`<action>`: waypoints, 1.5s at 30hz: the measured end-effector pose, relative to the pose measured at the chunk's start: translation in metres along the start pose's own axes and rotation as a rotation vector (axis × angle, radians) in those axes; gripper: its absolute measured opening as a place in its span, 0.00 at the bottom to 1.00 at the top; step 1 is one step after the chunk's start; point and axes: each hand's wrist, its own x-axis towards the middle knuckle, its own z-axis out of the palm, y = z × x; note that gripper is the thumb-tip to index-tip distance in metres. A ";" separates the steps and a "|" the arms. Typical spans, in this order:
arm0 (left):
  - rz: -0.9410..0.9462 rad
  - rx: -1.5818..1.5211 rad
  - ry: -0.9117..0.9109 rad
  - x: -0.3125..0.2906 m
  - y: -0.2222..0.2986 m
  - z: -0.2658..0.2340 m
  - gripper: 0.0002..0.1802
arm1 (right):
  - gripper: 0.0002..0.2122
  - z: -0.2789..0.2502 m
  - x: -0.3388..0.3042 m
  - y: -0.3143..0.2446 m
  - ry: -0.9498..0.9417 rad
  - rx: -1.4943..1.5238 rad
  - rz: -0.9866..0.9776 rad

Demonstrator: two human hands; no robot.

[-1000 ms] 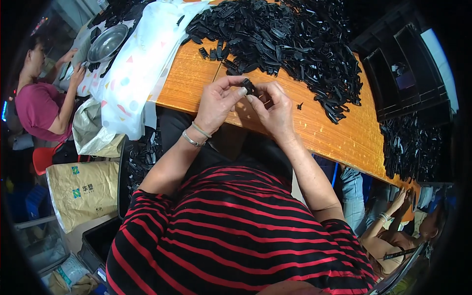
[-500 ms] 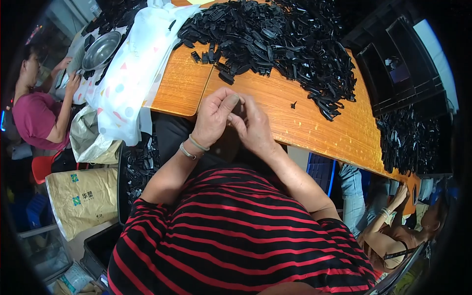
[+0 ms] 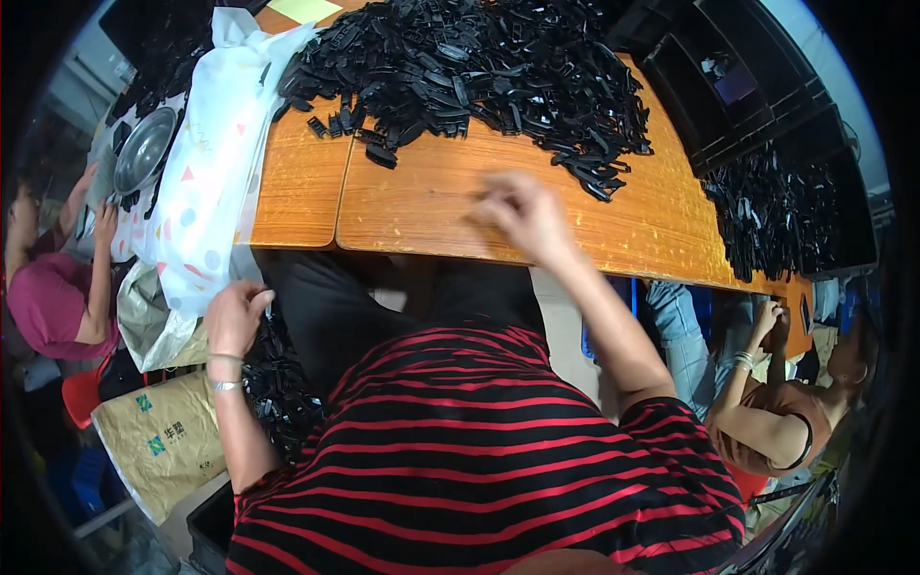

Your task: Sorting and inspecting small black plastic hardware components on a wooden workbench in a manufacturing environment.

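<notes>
- Orange-brown wood-grained table (image 3: 412, 206) spread ahead of the seated person, with a seam across it and pale scuffs along its near edge.
- Black plastic parts (image 3: 460, 86) were heaped over its far half: small, mostly long and narrow, some slightly curved, with glossy highlights. Several shorter, blocky pieces (image 3: 335, 125) lay at the heap's left edge.
- The right hand (image 3: 525, 216) hovered above the bare wood on the near side of the heap, fingers bent and blurred by motion; whether it gripped anything, I could not tell. The heap's edge lay just beyond it, and a loose tongue of parts reached toward the table's near edge on its right.
- The left hand (image 3: 233, 318) hung below table level, released, its thumb apart from loosely bent fingers. More black parts (image 3: 278, 379) lay low beside its forearm, near the person's left thigh.
- Farther right, a black crate (image 3: 848, 244) held a dense mass of similar pieces.
- Writing showed on the tan sack (image 3: 163, 470) at lower left: dark characters beside square blue-green emblems, with other print too small to make out. The white plastic bag (image 3: 206, 163) over the table's left side bore coloured triangles and circles.
</notes>
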 end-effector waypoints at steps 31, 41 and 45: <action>0.556 -0.222 0.382 0.122 0.138 0.048 0.09 | 0.09 -0.034 0.001 0.006 0.027 -0.504 -0.083; 0.428 -0.228 0.356 0.110 0.138 0.043 0.09 | 0.04 0.029 0.003 -0.027 -0.196 -0.407 -0.290; 0.418 -0.270 0.368 0.116 0.130 0.046 0.11 | 0.09 0.106 -0.011 -0.085 -0.378 -0.113 -0.498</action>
